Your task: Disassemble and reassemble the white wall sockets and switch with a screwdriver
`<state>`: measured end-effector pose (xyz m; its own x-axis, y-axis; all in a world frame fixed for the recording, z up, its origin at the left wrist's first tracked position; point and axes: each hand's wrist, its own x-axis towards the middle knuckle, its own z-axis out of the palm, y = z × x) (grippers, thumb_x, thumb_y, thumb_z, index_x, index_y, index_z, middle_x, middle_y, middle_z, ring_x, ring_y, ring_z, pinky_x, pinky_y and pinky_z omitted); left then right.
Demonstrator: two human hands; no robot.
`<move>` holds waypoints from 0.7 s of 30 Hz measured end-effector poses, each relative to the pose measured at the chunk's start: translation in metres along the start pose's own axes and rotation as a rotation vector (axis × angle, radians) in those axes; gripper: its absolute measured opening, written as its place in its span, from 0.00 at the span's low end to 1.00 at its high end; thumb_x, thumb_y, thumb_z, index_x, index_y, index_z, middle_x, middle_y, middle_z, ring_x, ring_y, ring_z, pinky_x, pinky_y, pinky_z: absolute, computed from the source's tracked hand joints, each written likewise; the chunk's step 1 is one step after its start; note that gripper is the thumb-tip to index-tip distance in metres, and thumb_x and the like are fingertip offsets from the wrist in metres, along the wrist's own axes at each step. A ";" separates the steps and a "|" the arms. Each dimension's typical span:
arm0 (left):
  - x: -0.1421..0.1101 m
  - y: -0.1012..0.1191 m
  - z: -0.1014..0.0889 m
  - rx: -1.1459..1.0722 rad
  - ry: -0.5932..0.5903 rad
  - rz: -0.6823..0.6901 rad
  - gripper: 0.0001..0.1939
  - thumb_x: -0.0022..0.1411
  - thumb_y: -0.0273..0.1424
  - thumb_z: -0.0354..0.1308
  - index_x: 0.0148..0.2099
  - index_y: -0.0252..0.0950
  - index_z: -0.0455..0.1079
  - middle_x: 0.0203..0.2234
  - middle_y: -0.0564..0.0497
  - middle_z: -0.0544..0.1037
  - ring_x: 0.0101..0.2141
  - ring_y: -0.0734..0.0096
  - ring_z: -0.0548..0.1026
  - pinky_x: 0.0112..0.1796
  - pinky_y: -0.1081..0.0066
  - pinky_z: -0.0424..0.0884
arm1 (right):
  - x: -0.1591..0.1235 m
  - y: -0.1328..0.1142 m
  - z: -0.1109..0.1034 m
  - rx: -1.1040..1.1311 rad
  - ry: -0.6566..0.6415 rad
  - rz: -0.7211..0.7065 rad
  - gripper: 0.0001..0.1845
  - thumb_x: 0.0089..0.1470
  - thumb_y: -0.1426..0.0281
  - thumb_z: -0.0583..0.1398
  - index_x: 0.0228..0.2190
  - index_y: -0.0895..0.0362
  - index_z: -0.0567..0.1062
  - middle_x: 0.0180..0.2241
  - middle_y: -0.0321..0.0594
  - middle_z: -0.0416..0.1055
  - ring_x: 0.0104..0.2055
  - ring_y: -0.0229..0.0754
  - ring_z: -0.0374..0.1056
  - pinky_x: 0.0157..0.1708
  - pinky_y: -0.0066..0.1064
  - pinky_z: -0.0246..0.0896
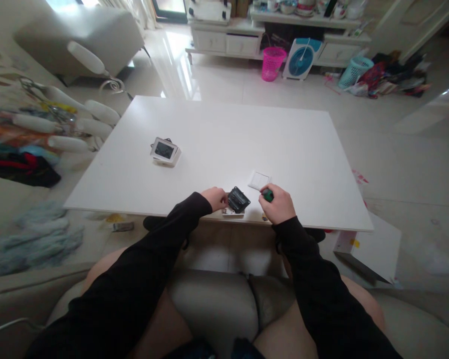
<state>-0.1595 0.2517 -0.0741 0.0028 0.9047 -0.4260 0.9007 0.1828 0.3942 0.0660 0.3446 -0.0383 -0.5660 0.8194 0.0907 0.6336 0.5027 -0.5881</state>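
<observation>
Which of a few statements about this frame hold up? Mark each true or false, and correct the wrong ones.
1. The right grip holds something green. True.
2. The left grip is at the black part. True.
3. The white panel lies by the left grip. False: the panel lies by the right grip.
4. The fan stands on the table. False: the fan stands on the floor.

Across the room from you, a pink basket (273,65) stood beside a blue-and-white fan (301,60) at a low white cabinet (209,41). Farther right, you had a pale-blue basket (354,73) against a jumbled heap (392,75); a grey padded seat (82,42) stood off to your left.
</observation>
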 end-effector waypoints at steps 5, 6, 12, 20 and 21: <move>-0.003 -0.014 -0.003 0.020 0.110 0.007 0.13 0.60 0.25 0.60 0.44 0.39 0.81 0.44 0.46 0.78 0.41 0.62 0.80 0.48 0.67 0.73 | 0.012 0.033 0.023 -0.159 -0.106 0.098 0.17 0.49 0.72 0.59 0.42 0.53 0.78 0.47 0.46 0.76 0.46 0.51 0.73 0.47 0.40 0.67; -0.003 -0.016 -0.002 0.011 0.107 0.013 0.14 0.60 0.24 0.59 0.45 0.39 0.81 0.46 0.46 0.77 0.41 0.63 0.80 0.49 0.67 0.73 | 0.013 0.038 0.030 -0.175 -0.121 0.117 0.20 0.50 0.71 0.59 0.46 0.53 0.78 0.50 0.48 0.75 0.48 0.52 0.73 0.48 0.40 0.68; -0.008 -0.018 0.002 -0.003 0.073 0.031 0.12 0.60 0.24 0.61 0.45 0.39 0.79 0.57 0.49 0.73 0.45 0.64 0.80 0.53 0.67 0.72 | 0.009 0.044 0.057 -0.266 -0.274 0.126 0.27 0.53 0.72 0.59 0.55 0.52 0.74 0.67 0.47 0.62 0.54 0.53 0.73 0.49 0.41 0.68; -0.021 -0.020 -0.002 0.070 0.046 -0.072 0.07 0.61 0.31 0.65 0.42 0.38 0.78 0.49 0.46 0.77 0.46 0.57 0.80 0.45 0.66 0.73 | 0.010 0.036 0.054 -0.383 -0.276 0.139 0.12 0.55 0.70 0.59 0.43 0.52 0.75 0.45 0.45 0.74 0.39 0.48 0.73 0.35 0.35 0.61; -0.021 -0.020 -0.001 0.080 0.046 -0.088 0.06 0.60 0.32 0.66 0.41 0.38 0.78 0.48 0.45 0.77 0.46 0.56 0.80 0.44 0.66 0.73 | 0.010 0.037 0.054 -0.389 -0.283 0.144 0.12 0.56 0.69 0.59 0.43 0.52 0.75 0.44 0.46 0.74 0.39 0.49 0.73 0.35 0.36 0.61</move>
<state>-0.1784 0.2293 -0.0720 -0.0958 0.9036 -0.4176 0.9285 0.2324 0.2897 0.0554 0.3561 -0.1027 -0.5448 0.8084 -0.2229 0.8352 0.4993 -0.2307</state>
